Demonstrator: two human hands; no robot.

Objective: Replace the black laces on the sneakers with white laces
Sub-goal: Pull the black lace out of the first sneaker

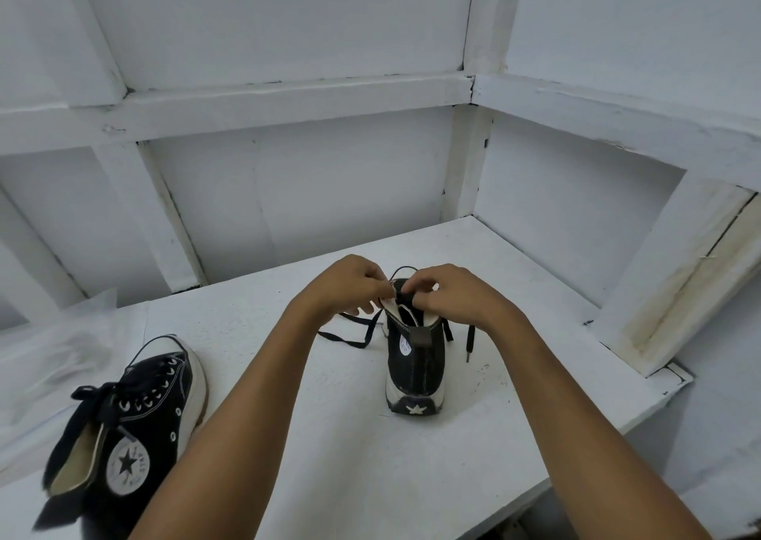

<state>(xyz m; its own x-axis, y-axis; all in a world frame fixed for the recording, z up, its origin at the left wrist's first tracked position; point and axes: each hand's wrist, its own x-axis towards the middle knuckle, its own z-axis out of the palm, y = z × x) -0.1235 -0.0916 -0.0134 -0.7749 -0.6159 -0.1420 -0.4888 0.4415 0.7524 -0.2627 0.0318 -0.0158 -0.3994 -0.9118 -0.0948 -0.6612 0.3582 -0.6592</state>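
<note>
The sneaker (414, 368) we are working on stands upright near the middle of the white table (329, 465), its heel star facing us. Our right hand (447, 292) pinches the black lace (350, 339) narrowly at the top of the opening. Our left hand (350, 288) curls tightly on the sneaker's top edge, though we cannot tell if lace lies under those fingers too. Loose lace trails onto the table on both sides. The second sneaker (136, 424) lies tipped at the left, well apart, laced in black, beside a white sheet (61, 354).
</note>
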